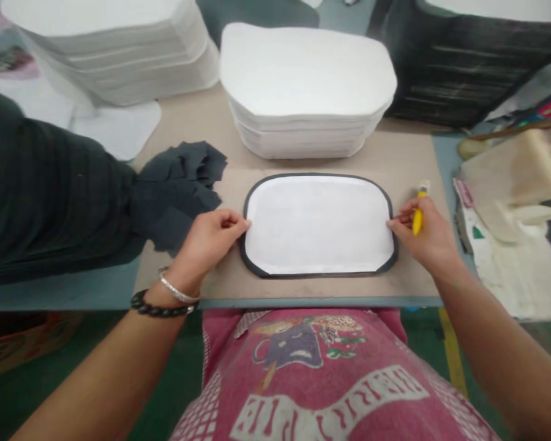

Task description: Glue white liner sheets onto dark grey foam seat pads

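A white rounded panel point(321, 223) lies flat on top of a slightly larger black piece point(257, 269), whose dark border shows all the way round. At the left end, my left hand point(218, 236) pinches the edge between thumb and fingers. My right hand point(425, 233) grips the opposite end the same way. Tucked among the fingers of that hand is a yellow-handled tool point(417, 214) with a pale tip; its exact kind is unclear. Just left of my left hand spread several dark fabric pieces point(179, 190).
White panels are piled at the back centre point(307, 73), with another white stack point(114, 49) at the back left. A black stack point(463, 67) stands at the back right. Dark layered material point(50, 184) fills the left side. A cream container point(518, 165) sits at the right.
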Available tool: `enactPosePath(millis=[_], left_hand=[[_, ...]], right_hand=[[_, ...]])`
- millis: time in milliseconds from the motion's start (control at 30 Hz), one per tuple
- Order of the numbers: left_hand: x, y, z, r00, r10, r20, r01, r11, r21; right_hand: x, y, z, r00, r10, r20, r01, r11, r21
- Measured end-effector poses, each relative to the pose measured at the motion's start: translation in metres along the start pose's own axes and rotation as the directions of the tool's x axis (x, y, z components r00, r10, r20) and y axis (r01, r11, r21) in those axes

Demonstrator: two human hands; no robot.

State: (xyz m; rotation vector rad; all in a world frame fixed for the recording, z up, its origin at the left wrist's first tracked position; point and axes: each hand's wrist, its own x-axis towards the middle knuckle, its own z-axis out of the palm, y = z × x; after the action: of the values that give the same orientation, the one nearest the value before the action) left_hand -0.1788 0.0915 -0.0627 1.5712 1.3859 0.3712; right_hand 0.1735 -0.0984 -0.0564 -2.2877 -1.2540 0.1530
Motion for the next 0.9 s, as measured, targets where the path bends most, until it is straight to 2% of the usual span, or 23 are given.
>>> enactPosePath(millis=[167, 500, 733, 900], left_hand=[[0.008, -0.012, 0.002, 1.000, -0.002, 0.019, 0.002, 1.000, 0.015], [0.007, -0.014, 0.002, 1.000, -0.005, 0.003, 0.005, 1.000, 0.016], [0.005, -0.006, 0.001, 1.000, 0.024, 0.006, -0.024, 0.994, 0.102], [0.009, -0.012, 0.001, 1.000, 0.009, 0.021, -0.010, 0.997, 0.076]], right_hand=[[0.001, 0.002, 0.007, 0.999, 0.015, 0.037, -0.016, 0.999, 0.029], [-0.002, -0.001, 0.003, 0.998, 0.042, 0.036, -0.046, 0.994, 0.103], [-0.007, -0.009, 0.010, 0.992, 0.110, 0.064, -0.114, 0.992, 0.062], [-0.009, -0.010, 0.013, 0.988, 0.135, 0.077, -0.141, 0.988, 0.070]])
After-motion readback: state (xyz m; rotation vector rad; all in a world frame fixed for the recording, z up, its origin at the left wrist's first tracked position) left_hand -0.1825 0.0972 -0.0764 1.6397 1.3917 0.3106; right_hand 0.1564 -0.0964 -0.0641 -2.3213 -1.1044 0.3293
